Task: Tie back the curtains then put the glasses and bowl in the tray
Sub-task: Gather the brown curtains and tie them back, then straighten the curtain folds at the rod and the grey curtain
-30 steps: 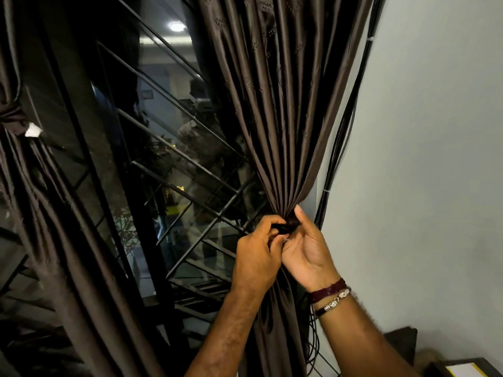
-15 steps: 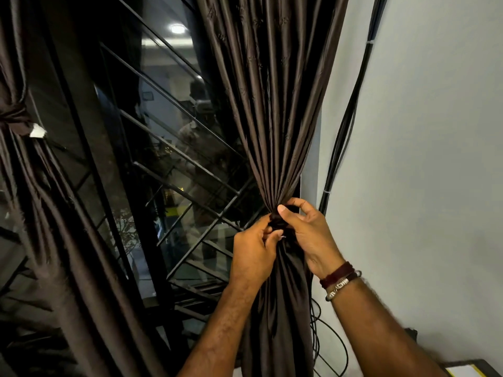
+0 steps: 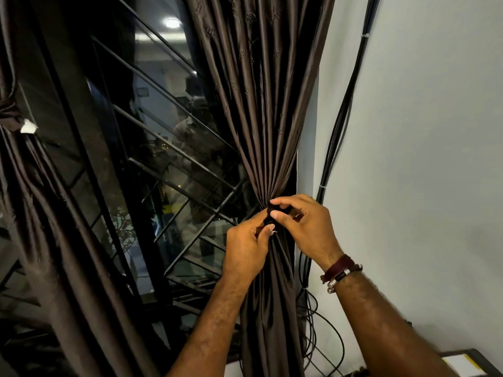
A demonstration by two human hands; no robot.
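The right curtain (image 3: 264, 110), dark brown and pleated, is gathered into a narrow waist beside the wall. A dark tie-back (image 3: 272, 206) wraps that waist. My left hand (image 3: 246, 250) pinches the tie at the front from below. My right hand (image 3: 304, 227) grips it from the right, thumb and forefinger closed over the knot. The left curtain (image 3: 46, 240) hangs at the far left, bound with its own tie (image 3: 9, 115). No glasses, bowl or tray are in view.
A dark window with a black metal grille (image 3: 152, 164) fills the space between the curtains. Black cables (image 3: 337, 126) run down the grey wall (image 3: 424, 159) and coil near the floor. A dark furniture edge with a yellow-bordered paper (image 3: 462, 363) sits at bottom right.
My right hand has shifted from behind the gathered cloth onto its front and right side. Both hands stay on the tie, slightly lower and closer together at the knot.
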